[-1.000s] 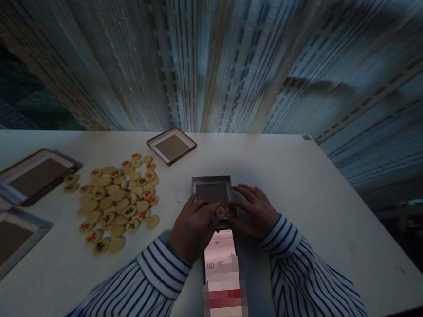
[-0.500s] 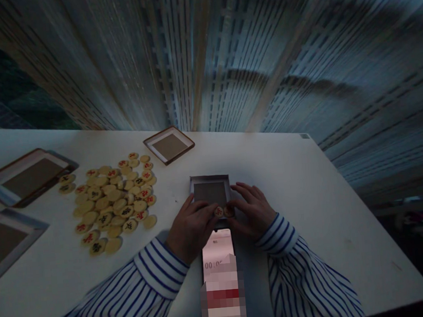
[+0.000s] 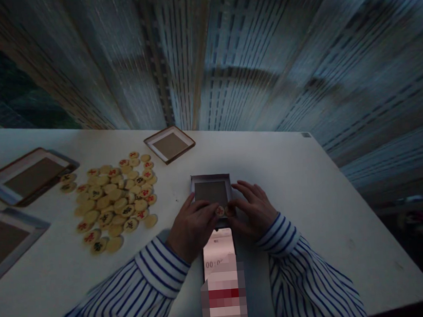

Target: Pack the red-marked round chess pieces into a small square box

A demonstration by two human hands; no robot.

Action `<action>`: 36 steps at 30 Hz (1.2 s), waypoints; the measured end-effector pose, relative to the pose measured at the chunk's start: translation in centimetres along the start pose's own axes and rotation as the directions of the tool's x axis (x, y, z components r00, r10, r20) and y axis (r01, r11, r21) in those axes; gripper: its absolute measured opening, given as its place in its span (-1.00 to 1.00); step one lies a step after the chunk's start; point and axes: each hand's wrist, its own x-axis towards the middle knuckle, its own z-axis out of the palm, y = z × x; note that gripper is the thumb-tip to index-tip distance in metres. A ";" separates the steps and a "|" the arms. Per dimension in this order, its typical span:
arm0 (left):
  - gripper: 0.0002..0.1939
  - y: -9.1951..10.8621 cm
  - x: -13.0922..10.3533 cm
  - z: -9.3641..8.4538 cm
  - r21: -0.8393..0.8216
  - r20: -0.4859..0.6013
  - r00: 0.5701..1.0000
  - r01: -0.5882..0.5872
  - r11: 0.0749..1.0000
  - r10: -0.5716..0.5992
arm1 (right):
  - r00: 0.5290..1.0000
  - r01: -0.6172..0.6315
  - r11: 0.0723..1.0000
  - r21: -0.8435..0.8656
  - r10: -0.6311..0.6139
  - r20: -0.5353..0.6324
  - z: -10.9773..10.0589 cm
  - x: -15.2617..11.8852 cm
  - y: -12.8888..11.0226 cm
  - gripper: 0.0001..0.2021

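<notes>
Left hand (image 3: 191, 226), right of a pile of round pieces (image 3: 116, 201), has its fingertips closed on a red-marked piece (image 3: 220, 211) at the near end of a small box (image 3: 210, 190). Right hand (image 3: 254, 212) pinches a second piece (image 3: 229, 210), partly hidden, just beside it. Contact with the box floor cannot be determined.

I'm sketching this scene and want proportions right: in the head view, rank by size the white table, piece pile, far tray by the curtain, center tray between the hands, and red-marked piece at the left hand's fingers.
1. White table
2. Piece pile
3. Far tray and center tray: too alike, the latter partly covered
4. Red-marked piece
</notes>
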 end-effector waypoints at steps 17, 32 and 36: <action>-0.78 0.0 -0.1 0.0 0.012 0.010 1.000 0.010 1.000 -0.010 | 1.000 -0.002 1.000 -0.020 0.002 0.030 -0.2 0.0 0.0 -0.80; -0.79 -0.1 -0.2 0.1 0.012 -0.002 1.000 0.004 1.000 -0.004 | 1.000 0.005 1.000 -0.024 -0.004 0.027 -0.1 0.0 0.0 -0.79; -0.78 -0.1 -0.2 0.1 0.004 0.006 1.000 0.008 1.000 -0.008 | 0.999 0.009 0.999 -0.032 -0.008 0.038 -0.1 0.0 0.1 -0.76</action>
